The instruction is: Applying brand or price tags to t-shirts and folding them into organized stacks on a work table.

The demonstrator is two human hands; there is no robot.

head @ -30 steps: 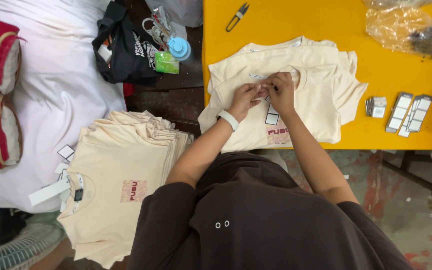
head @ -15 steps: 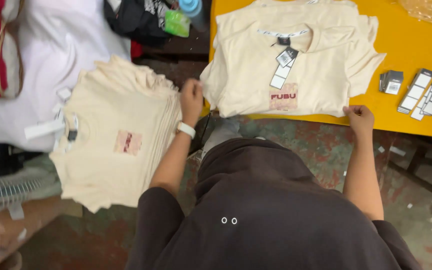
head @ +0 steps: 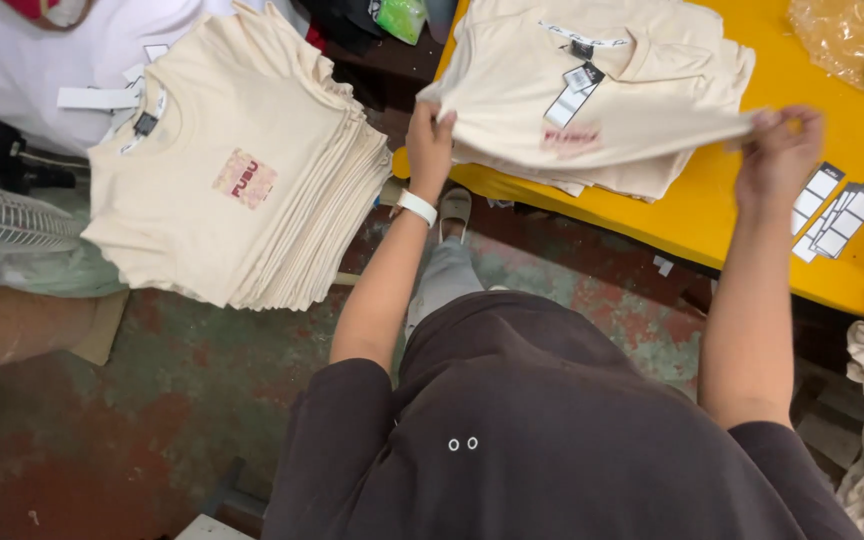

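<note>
The step in hand looks like lifting the top cream cotton T-shirt with a pink chest print and a hanging paper tag [head: 592, 110] off the small pile of like shirts [head: 592, 180] at the near left corner of the yellow worktop [head: 852, 170]. The left hand [head: 430, 135], with a white band at the wrist, is pinched shut on the shirt's hem corner out past the worktop's left edge; the right hand [head: 777, 155] is closed on the other hem corner above the near edge. The shirt hangs taut between them, its hem raised toward the person and its collar lying far from the near edge, so the neck points away and the long axis runs from near edge to far edge, print side up. As a judgement, the next move calls for carrying it level and leftward without letting the tag snag, toward the tall stack of cream T-shirts [head: 242, 190] that sits well apart to the left, beyond the gap over the worn green and red floor [head: 202, 400]. A few black-and-white card tags [head: 832, 210] lie near the right hand.
</note>
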